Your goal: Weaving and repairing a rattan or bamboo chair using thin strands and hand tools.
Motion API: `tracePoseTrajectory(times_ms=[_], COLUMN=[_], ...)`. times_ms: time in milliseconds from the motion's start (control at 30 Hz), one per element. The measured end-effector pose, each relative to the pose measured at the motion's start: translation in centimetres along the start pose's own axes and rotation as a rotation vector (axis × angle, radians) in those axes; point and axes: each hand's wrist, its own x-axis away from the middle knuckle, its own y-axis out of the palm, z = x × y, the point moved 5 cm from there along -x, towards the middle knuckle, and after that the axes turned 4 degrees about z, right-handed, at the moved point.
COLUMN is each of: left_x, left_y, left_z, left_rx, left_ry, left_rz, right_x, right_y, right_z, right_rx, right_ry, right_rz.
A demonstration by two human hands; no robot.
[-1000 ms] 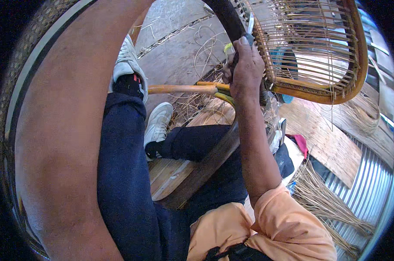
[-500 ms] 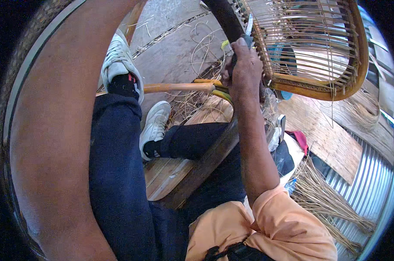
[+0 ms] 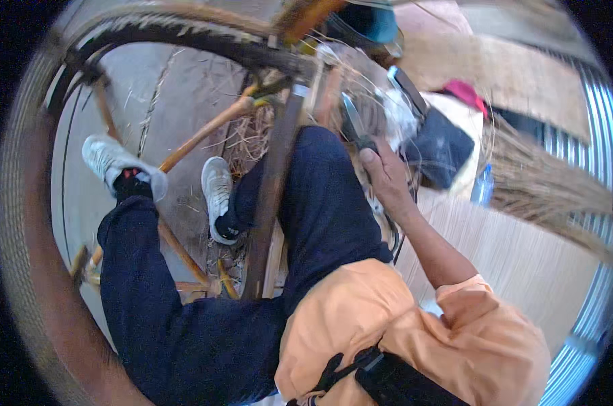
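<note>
My right hand (image 3: 386,172) is closed round the dark handle of a knife. Its pale blade (image 3: 351,115) points up and away, beside my bent right knee. My left arm (image 3: 76,331) runs up along the left rim, and its hand cannot be made out there. A curved rattan frame (image 3: 184,30), smeared by motion, arches across the top left, with a dark band along its inner side. Below it, rattan poles (image 3: 205,135) form the lower part of the frame around my legs.
A dark wooden bar (image 3: 274,196) slants up between my legs. Right of the knife lie a dark cloth-like bundle (image 3: 438,152), a red cloth (image 3: 463,95) and a blue-tinted bottle (image 3: 483,185). Long rattan strands (image 3: 550,176) spread towards corrugated metal (image 3: 600,115). Cane scraps litter the floor.
My right hand has drawn back nearer my body, with the knife still in it. The woven rattan panel has left the upper right, and a curved frame now shows at upper left. The view has shifted.
</note>
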Motion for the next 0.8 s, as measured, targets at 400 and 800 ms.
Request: tracePoseTrajectory(times_ms=[400, 800], left_x=[4.5, 7.1], left_y=[-3.0, -3.4], left_z=[-5.6, 1.2], left_rx=[-0.095, -0.45], left_ry=[-0.166, 0.207], left_rz=[-0.172, 0.013], right_x=[12.7, 19.9], right_y=[-6.4, 0.7], right_z=[16.7, 23.9], right_rx=[0.389, -0.293], right_ry=[0.176, 0.789], right_rz=[0.158, -0.045])
